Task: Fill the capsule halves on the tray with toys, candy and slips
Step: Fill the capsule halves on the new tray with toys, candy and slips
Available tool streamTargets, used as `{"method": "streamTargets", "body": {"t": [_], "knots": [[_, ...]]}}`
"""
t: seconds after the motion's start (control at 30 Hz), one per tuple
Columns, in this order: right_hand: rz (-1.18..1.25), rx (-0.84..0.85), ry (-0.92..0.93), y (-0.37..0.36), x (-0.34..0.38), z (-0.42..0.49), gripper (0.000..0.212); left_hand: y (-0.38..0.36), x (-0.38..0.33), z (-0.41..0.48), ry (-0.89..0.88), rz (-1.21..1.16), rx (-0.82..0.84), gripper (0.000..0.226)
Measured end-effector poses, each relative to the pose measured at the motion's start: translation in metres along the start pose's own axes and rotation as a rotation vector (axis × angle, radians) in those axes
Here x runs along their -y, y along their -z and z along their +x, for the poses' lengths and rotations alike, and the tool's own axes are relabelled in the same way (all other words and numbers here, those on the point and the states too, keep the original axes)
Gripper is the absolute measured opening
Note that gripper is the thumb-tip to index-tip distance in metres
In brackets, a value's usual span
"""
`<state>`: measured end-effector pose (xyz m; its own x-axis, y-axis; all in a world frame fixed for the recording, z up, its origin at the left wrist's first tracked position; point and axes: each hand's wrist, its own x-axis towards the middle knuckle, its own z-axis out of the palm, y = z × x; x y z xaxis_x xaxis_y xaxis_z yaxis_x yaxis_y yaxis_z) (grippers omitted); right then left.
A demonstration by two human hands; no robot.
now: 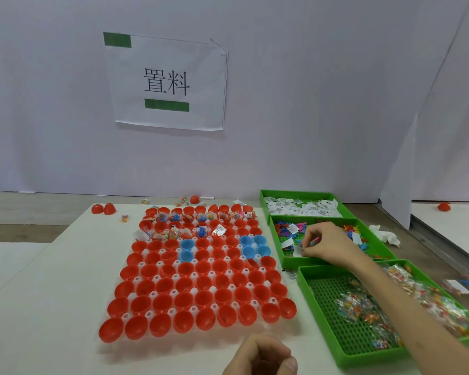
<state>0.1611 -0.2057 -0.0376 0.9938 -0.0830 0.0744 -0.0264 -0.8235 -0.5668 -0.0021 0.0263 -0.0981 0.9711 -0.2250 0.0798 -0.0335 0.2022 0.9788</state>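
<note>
right hand was in the toy bin, fingertips pinching a small toy. left hand curled by the tray front edge, contents unclear. capsule halves sat in tray, far rows filled.

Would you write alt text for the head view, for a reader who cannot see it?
The right hand pinches a toy in a green bin beside a tray of mostly red capsule halves, only the far rows filled.
</note>
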Motion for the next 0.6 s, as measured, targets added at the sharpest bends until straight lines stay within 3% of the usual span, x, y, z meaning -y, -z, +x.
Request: {"method": "streamTargets", "body": {"t": [0.1, 0.33, 0.43, 0.6], "knots": [[0.067, -0.034, -0.006, 0.002, 0.002, -0.001, 0.022, 0.001, 0.001, 0.0, -0.003, 0.0, 0.039, 0.018], [0.194, -0.334, 0.05, 0.003, 0.003, -0.009, 0.025, 0.008, -0.007, 0.004, 0.104, 0.064, -0.042, 0.008], [0.239, -0.406, 0.07, 0.004, 0.008, -0.016, 0.027, 0.02, -0.009, 0.008, 0.161, 0.174, -0.018, 0.024], [0.305, -0.366, 0.149, 0.012, 0.029, -0.04, 0.027, 0.024, -0.01, 0.003, 0.178, 0.202, 0.02, 0.019]]}}
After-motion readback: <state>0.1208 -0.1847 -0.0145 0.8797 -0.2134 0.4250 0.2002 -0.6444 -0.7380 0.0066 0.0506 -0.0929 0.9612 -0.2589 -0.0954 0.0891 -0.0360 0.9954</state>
